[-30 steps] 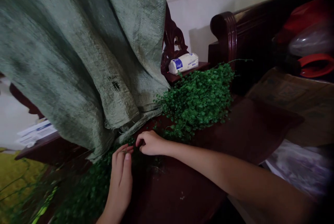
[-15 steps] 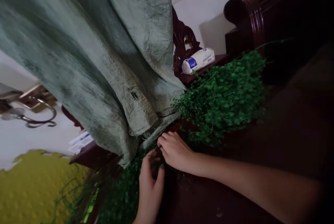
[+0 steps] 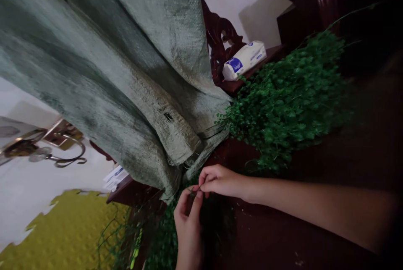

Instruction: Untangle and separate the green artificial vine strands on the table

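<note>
My left hand [image 3: 188, 224] and my right hand [image 3: 220, 181] meet over a dark wooden tabletop [image 3: 283, 236], fingers pinched together on a thin green vine strand [image 3: 195, 191]. The strand belongs to small-leaved green vines [image 3: 163, 240] that spill off the table's near-left edge. A thick heap of the same leafy vines [image 3: 283, 102] lies on the table just beyond my right hand. A big grey-green woven sack [image 3: 110, 64] hangs down over the table's left part, its hem just above my fingers.
A white and blue packet [image 3: 244, 60] rests on a carved dark wood ledge [image 3: 220, 39] behind the sack. A dark wooden armrest [image 3: 302, 5] stands at the upper right. Yellow matting [image 3: 56, 232] covers the floor at lower left, with papers [image 3: 115, 176] on a ledge above it.
The view has swung left and tilted. Both hands have closed together, from resting apart on the vines to pinching one strand between them.
</note>
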A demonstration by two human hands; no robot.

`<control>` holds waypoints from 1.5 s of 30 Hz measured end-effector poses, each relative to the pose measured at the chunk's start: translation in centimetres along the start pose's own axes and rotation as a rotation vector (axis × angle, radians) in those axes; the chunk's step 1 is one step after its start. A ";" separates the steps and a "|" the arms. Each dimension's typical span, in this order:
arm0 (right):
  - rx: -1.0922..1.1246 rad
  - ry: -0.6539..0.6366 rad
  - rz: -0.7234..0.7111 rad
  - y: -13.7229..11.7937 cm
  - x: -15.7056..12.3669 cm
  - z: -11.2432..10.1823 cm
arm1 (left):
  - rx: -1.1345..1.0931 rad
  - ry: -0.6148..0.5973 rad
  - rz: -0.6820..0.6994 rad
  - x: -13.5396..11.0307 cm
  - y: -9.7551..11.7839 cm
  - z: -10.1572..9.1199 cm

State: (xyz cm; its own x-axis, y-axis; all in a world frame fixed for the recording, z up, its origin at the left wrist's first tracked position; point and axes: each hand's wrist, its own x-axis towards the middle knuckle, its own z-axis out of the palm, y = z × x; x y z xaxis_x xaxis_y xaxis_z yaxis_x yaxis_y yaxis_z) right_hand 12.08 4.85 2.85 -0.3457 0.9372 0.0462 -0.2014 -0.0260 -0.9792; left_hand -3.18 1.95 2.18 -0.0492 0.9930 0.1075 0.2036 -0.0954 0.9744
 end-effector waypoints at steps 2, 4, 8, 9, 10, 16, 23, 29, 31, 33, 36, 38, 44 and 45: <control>0.001 0.035 0.002 0.1 0.1 -0.2 | 0.032 -0.004 0.009 0.1 -0.1 0.0; -0.096 0.192 -0.097 -0.1 0.0 -0.4 | 0.084 0.013 0.016 0.3 -0.4 -0.1; -0.391 0.623 -0.572 -1.5 -1.0 -1.0 | 0.194 0.041 0.012 0.7 -0.8 -0.3; -0.434 0.694 -0.694 -1.9 -1.3 -1.1 | 0.197 0.045 0.013 0.7 -0.8 -0.3; -0.466 0.745 -0.812 -2.2 -1.5 -1.2 | 0.189 0.051 0.016 0.6 -0.7 -0.2; -0.748 0.340 -0.921 -1.2 -1.3 -1.4 | 0.156 0.026 0.029 -0.2 -0.2 0.4; -0.717 0.033 -0.472 0.1 -0.7 -1.2 | 0.019 0.114 -0.011 -0.2 0.5 0.5; -1.017 -0.063 -0.573 0.3 -1.2 -1.2 | 0.042 0.129 -0.014 0.0 0.1 0.1; -1.073 -0.060 -0.570 0.5 -1.2 -1.3 | 0.058 0.128 -0.006 0.1 -0.2 0.0; -1.141 -0.072 -0.572 0.6 -1.2 -1.3 | 0.067 0.119 -0.001 0.3 -0.4 -0.2; -1.206 -0.040 -0.603 0.6 -1.1 -1.3 | 0.108 0.130 0.034 0.5 -0.4 -0.4; -1.183 0.021 -0.624 0.7 -1.1 -1.3 | 0.121 0.146 0.045 0.4 -0.2 -0.4; -0.829 0.190 -0.579 1.0 -0.8 -0.9 | 0.105 -0.016 0.038 -0.5 0.5 0.4; -0.759 0.167 -0.572 1.1 -0.7 -0.8 | 0.105 -0.067 0.054 -0.5 0.5 0.4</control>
State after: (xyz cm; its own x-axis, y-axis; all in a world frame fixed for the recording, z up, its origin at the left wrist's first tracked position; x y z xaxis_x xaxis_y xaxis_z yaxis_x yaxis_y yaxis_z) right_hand 12.82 4.39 1.61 -0.2329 0.7770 0.5849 0.3676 0.6271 -0.6867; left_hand -2.63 1.46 2.48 0.0295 0.9893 0.1426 0.3055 -0.1448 0.9411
